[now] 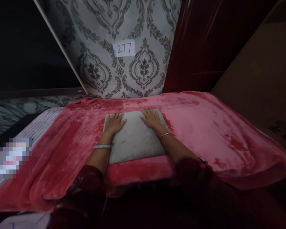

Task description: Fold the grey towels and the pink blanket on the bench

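A light grey, soft-looking rectangular cloth [135,136] lies flat on a pink-red plush blanket [193,127]. My left hand [114,123] rests palm down on the cloth's far left corner, its fingers spread. On the far right corner my right hand [152,118] lies flat in the same way, fingers apart. Both hands press on the cloth without gripping it. A bangle circles each wrist. The cloth's near edge shows straight, with a strip of red blanket in front of it.
Behind the blanket stands a patterned wall with a paper marked 277 [124,48]. A dark screen [30,47] is at the left, a dark red panel [195,47] at the back right, and a brown cardboard box [259,82] at the right. Striped fabric [46,122] shows at the left.
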A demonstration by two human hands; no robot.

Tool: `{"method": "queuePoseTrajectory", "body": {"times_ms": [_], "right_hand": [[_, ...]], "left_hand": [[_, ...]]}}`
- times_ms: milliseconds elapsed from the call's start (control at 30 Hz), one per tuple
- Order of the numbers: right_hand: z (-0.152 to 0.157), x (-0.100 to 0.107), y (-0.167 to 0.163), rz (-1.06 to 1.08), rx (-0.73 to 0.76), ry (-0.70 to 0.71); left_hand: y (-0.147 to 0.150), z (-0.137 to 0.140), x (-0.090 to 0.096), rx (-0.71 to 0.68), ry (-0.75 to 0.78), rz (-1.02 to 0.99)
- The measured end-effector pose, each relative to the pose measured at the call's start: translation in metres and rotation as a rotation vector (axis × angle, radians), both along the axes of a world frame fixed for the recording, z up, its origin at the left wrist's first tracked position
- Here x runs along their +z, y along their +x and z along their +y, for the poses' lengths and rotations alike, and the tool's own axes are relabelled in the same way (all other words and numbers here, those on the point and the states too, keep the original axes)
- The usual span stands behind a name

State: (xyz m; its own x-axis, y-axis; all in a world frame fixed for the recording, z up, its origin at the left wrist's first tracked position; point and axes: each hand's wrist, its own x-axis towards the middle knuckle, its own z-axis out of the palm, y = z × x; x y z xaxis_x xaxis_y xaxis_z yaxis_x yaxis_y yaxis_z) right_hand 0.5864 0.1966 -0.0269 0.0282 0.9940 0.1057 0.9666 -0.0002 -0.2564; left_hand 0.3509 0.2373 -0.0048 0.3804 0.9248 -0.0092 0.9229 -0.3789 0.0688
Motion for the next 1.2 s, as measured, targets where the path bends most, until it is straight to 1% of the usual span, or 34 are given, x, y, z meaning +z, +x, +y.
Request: {"method": "queuePoseTrajectory", "body": {"times_ms": [100,167,233,300,400,467,533,633,700,767,900,967,1033,1133,1200], "right_hand": [[0.000,-0.001,0.000,0.024,0.002,0.002],[0.002,0.001,0.001,0.036,-0.006,-0.003],[0.003,0.007,0.002,0.047,-0.009,-0.029],[0.000,0.015,0.003,0.067,-0.013,-0.053],[-0.021,0.021,0.001,0.094,0.005,-0.003],[-0.046,0.017,-0.003,0.075,0.026,0.034],[-0.071,0.007,-0.008,0.028,0.037,0.043],[-0.094,-0.007,-0.013,-0.021,0.032,0.063],[-0.098,-0.011,-0.015,-0.024,0.028,0.075],[-0.097,-0.011,-0.015,-0.020,0.027,0.074],[-0.095,-0.008,-0.015,0.001,0.029,0.078],[-0.095,-0.009,-0.015,0.029,0.034,0.093],[-0.093,-0.012,-0.010,0.084,0.016,0.132],[-0.087,-0.016,0.009,0.230,-0.119,0.257],[-0.083,-0.019,0.027,0.367,-0.228,0.323]], "left_hand": [[-0.021,-0.004,0.007,0.091,-0.026,0.009],[-0.023,-0.015,0.012,0.125,0.007,0.016],[-0.015,-0.031,0.016,0.123,0.069,0.011],[0.003,-0.053,0.018,0.062,0.103,-0.018],[0.034,-0.090,0.010,-0.127,0.114,-0.076],[0.050,-0.111,-0.002,-0.221,0.098,-0.076],[0.060,-0.124,-0.013,-0.245,0.079,-0.050],[0.062,-0.130,-0.023,-0.235,0.087,-0.023],[0.054,-0.128,-0.024,-0.220,0.093,-0.015],[0.037,-0.124,-0.022,-0.160,0.102,-0.008],[-0.019,-0.115,-0.021,0.060,0.143,-0.047],[-0.049,-0.110,-0.027,0.159,0.156,-0.147],[-0.073,-0.105,-0.034,0.208,0.166,-0.296],[-0.094,-0.093,-0.045,0.232,0.179,-0.515],[-0.099,-0.084,-0.048,0.309,0.143,-0.667]]}}
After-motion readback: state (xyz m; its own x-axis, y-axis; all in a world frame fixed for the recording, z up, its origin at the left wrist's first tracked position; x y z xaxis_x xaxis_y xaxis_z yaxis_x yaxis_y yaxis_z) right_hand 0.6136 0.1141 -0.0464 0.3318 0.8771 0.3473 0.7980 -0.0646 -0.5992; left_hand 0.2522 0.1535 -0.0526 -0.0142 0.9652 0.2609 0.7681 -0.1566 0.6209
